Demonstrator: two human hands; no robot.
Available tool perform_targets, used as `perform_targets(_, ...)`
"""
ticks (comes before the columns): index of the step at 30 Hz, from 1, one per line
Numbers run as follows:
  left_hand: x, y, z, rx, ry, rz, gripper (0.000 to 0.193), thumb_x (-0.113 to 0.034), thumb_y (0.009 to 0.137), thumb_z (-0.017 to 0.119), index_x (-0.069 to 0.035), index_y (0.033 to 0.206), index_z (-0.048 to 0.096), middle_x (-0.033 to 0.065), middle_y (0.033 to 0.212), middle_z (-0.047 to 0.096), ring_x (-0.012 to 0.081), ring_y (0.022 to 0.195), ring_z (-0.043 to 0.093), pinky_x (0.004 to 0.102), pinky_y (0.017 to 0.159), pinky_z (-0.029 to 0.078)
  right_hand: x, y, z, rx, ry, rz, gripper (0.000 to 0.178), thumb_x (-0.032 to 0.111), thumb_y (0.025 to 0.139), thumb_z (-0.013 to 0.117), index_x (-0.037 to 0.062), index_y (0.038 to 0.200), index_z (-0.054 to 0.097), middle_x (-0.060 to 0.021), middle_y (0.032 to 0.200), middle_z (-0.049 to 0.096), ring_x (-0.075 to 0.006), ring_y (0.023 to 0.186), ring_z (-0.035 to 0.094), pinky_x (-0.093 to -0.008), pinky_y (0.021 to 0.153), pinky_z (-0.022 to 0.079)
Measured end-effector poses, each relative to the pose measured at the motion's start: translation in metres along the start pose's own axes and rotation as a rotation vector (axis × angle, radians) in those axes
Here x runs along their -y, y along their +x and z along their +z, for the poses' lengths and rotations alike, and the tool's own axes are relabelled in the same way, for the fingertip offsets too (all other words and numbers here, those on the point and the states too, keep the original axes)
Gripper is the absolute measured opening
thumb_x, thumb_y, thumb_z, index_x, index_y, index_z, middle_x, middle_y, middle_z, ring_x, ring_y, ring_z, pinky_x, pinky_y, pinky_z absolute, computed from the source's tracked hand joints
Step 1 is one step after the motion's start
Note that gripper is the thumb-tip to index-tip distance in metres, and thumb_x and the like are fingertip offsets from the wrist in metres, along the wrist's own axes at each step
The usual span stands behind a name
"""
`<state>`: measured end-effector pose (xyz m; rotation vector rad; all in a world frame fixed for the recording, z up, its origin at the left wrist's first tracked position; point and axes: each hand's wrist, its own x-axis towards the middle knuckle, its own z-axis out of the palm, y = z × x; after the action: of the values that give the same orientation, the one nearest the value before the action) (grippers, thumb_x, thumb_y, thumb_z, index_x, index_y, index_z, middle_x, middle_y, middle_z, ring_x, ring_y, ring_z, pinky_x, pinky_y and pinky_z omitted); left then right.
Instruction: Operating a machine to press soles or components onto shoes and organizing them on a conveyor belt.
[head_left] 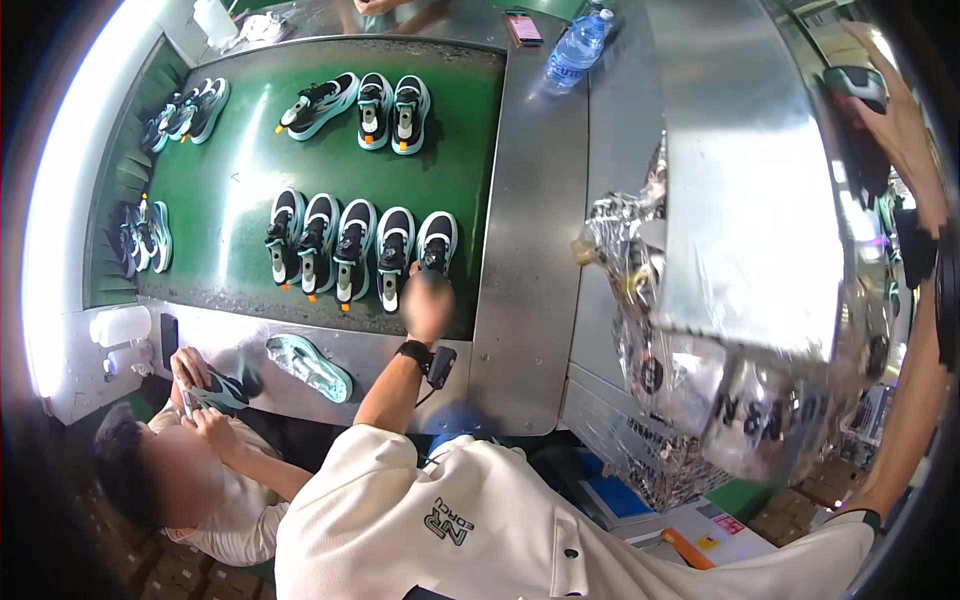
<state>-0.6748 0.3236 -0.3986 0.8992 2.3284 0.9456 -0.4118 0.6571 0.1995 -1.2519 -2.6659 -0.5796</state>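
My left hand (428,308) reaches over the near edge of the green conveyor belt (240,165) and closes round the near end of a black, white and mint sneaker (437,238). That sneaker stands at the right end of the near row; a blur hides part of my fingers. Beside it on the left is another such sneaker (396,240) with a pale insert. Far out at the right rim, my right hand (893,125) is raised, its fingers curled round a dark, shoe-like thing (862,92) with a grey end. Its exact kind is unclear.
More sneakers (373,108) stand across the belt. At left, a co-worker (235,455) handles a dark shoe (222,392) near a mint sole (308,368). A water bottle (577,52) and phone (523,28) lie on the metal ledge. Plastic-wrapped bulk (640,250) rises at right.
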Motion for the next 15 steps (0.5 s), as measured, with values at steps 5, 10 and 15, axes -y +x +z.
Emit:
perform_targets(5,-0.003,0.002,0.016,-0.092,-0.094,0.078,0.067,-0.019,0.076,0.074,-0.008,0.134,0.042,0.0233,0.110,0.063,0.0451,0.095,0.062,0.0507,0.082,0.049,0.003,-0.009,-0.003,-0.036,-0.112,-0.099,0.036,0.014,0.079,0.074,0.0109,0.110,0.056,-0.0095,0.095,0.067,-0.0262,0.089,0.065,-0.0341,0.079,0.050)
perform_targets(10,0.021,0.003,0.003,0.004,-0.017,0.081,0.076,-0.027,0.077,0.074,-0.009,0.140,0.035,0.0238,0.116,0.061,0.0434,0.103,0.061,0.0490,0.087,0.048,0.050,-0.061,-0.015,-0.128,0.080,-0.190,0.037,0.016,0.067,0.080,0.0058,0.095,0.058,-0.0112,0.085,0.061,-0.0235,0.082,0.061,-0.0347,0.075,0.048)
perform_targets(15,0.010,0.010,-0.009,0.067,-0.017,0.383,0.082,-0.022,0.079,0.073,0.007,0.142,0.028,0.0294,0.136,0.045,0.0411,0.127,0.043,0.0401,0.107,0.033,0.001,-0.150,-0.099,-0.584,0.066,0.220,0.037,0.022,0.073,0.080,-0.0026,0.096,0.066,-0.0149,0.087,0.069,-0.0175,0.075,0.065,-0.0297,0.068,0.051)
